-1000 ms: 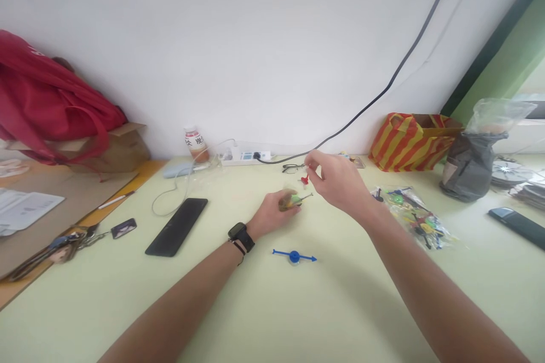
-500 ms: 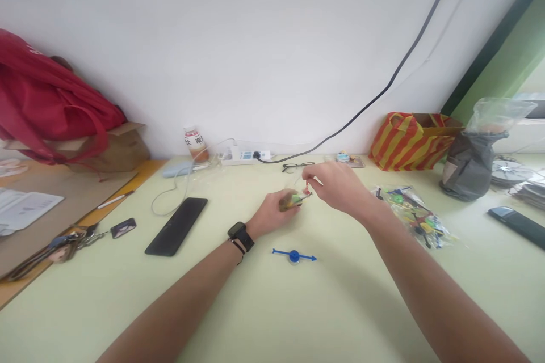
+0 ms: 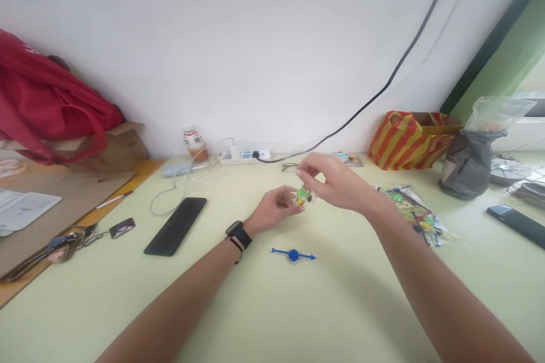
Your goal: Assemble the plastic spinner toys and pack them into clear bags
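Observation:
My left hand (image 3: pixel 275 209), with a black watch on its wrist, is closed round small green and yellow plastic pieces (image 3: pixel 302 196) above the table. Fingers and thumb grip them from the left. My right hand (image 3: pixel 334 181) is bent over the same pieces from above, its fingertips pinched close to them; what sits in that pinch is hidden. Nearer to me on the table lies a blue arrow-shaped spinner (image 3: pixel 293 256) with a round middle. Right of my right wrist, partly behind the forearm, is a clear bag of coloured plastic parts (image 3: pixel 419 216).
A black flat case (image 3: pixel 175 227) lies left of my left hand. Along the wall stand a drink bottle (image 3: pixel 195 144), a power strip (image 3: pixel 242 156) and a striped bag (image 3: pixel 409 140). Glasses (image 3: pixel 289 167) lie behind my hands. A dark phone-like device (image 3: pixel 517 226) rests far right.
The red piece pinched by my right hand is no longer visible. That hand has moved slightly left, and the green and yellow pieces have turned between both hands. The blue spinner stays put.

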A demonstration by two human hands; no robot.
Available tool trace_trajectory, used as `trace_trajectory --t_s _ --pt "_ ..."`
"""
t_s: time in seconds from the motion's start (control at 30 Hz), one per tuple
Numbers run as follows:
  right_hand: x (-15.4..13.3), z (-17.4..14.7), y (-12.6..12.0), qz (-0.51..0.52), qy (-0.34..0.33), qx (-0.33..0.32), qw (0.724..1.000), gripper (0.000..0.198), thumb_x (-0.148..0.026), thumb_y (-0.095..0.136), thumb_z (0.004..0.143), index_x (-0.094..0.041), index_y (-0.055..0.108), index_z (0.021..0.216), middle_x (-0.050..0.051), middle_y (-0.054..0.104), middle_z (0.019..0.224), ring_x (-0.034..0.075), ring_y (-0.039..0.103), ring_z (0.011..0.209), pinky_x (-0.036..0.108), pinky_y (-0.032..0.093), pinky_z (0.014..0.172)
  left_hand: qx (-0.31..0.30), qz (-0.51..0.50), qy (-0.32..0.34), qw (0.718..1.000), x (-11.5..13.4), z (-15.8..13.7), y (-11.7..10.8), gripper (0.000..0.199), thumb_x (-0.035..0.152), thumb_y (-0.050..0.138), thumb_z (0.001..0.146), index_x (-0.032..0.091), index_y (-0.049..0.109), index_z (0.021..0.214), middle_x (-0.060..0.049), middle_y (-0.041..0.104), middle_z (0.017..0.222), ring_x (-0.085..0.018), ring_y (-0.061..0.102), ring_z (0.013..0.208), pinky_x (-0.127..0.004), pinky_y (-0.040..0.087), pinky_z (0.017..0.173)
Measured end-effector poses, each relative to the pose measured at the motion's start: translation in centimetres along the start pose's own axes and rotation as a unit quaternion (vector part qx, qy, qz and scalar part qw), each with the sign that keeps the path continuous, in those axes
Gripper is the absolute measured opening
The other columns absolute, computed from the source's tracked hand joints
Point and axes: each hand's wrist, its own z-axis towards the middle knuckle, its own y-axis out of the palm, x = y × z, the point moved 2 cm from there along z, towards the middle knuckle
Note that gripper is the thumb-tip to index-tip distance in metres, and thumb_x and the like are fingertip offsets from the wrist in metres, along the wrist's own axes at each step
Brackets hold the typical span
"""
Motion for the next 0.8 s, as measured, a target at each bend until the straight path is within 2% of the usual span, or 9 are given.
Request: trace_trajectory --t_s 0.1,0.2,0.33,0.4,0.47,0.5,0.6,0.7,0.8 --pt "-0.1 0.1 0.0 0.003 0.0 -0.005 1.0 0.021 -0.026 0.051 0.1 -0.02 0.065 0.085 0.005 0.07 0.086 0.019 0.063 0.078 0.03 0.045 0.068 0.0 -0.018 -0.017 1.0 -0.2 0.1 -0.1 0.06 0.046 0.09 0.073 0.018 0.071 0.123 -0.007 0.073 0.094 -0.021 0.068 0.085 -0.037 0.055 0.083" --pt "-0.4 -0.1 -0.4 0.021 0.007 0.003 1.0 0.023 -0.029 0.051 0.101 -0.02 0.066 0.086 0.005 0.072 0.087 0.019 0.065 0.079 0.03 0.047 0.067 -0.027 -0.016 -0.002 0.999 0.4 0.0 -0.2 0.059 0.044 0.089 0.074 0.02 0.07 0.125 -0.007 0.075 0.104 -0.025 0.069 0.097 -0.039 0.054 0.089" --pt "-0.6 -0.3 -0.4 0.068 -0.002 -0.08 0.994 0.021 -0.032 0.057 0.098 -0.021 0.07 0.087 0.004 0.074 0.086 0.019 0.067 0.079 0.029 0.05 0.069 -0.073 -0.032 0.016 0.997 1.3 -0.1 -0.2 0.054 0.041 0.088 0.075 0.021 0.07 0.122 -0.01 0.075 0.112 -0.029 0.069 0.105 -0.043 0.054 0.094" --pt "-0.5 -0.2 -0.4 0.056 -0.002 -0.052 0.997 0.022 -0.032 0.056 0.099 -0.02 0.07 0.087 0.005 0.074 0.086 0.019 0.067 0.079 0.029 0.049 0.068 -0.096 -0.052 0.002 0.994 1.2 -0.2 -0.3 0.059 0.039 0.089 0.076 0.021 0.068 0.128 -0.011 0.075 0.11 -0.028 0.071 0.103 -0.043 0.054 0.093" --pt "-0.3 -0.1 -0.4 0.036 0.001 0.02 0.999 0.021 -0.032 0.055 0.099 -0.02 0.068 0.089 0.005 0.074 0.09 0.019 0.066 0.082 0.029 0.048 0.068 -0.088 -0.056 -0.005 0.995 0.8 -0.1 -0.5 0.068 0.037 0.091 0.073 0.022 0.066 0.134 -0.012 0.074 0.112 -0.028 0.071 0.105 -0.043 0.054 0.095" --pt "-0.2 0.0 -0.3 0.035 0.0 0.028 0.999 0.021 -0.033 0.054 0.1 -0.02 0.067 0.09 0.005 0.074 0.09 0.019 0.066 0.082 0.028 0.047 0.067 -0.076 -0.05 -0.003 0.996 0.6 0.0 -0.6 0.071 0.037 0.092 0.072 0.023 0.065 0.136 -0.012 0.073 0.115 -0.028 0.07 0.108 -0.044 0.053 0.097" --pt "-0.2 0.1 0.3 0.049 -0.006 -0.028 0.998 0.028 -0.037 0.052 0.102 -0.02 0.067 0.086 0.004 0.072 0.084 0.017 0.064 0.075 0.028 0.046 0.065 -0.053 -0.023 0.014 0.998 0.0 0.1 -0.9 0.072 0.038 0.092 0.071 0.026 0.065 0.136 -0.013 0.068 0.131 -0.031 0.063 0.123 -0.046 0.05 0.104" --pt "-0.3 0.2 0.3 0.042 -0.003 0.018 0.999 0.03 -0.038 0.049 0.103 -0.02 0.067 0.087 0.004 0.072 0.083 0.018 0.064 0.076 0.029 0.047 0.068 -0.027 -0.007 0.027 0.999 0.0 0.2 -1.1 0.075 0.038 0.093 0.069 0.028 0.064 0.137 -0.014 0.061 0.144 -0.034 0.056 0.133 -0.049 0.047 0.108" --pt "-0.4 0.2 0.5 0.057 0.002 0.005 0.998 0.032 -0.04 0.048 0.104 -0.02 0.067 0.087 0.005 0.073 0.085 0.018 0.065 0.077 0.029 0.049 0.07 -0.005 -0.032 0.022 0.999 0.5 0.1 -1.0 0.069 0.039 0.094 0.067 0.023 0.068 0.129 -0.015 0.069 0.129 -0.034 0.065 0.12 -0.048 0.051 0.101"
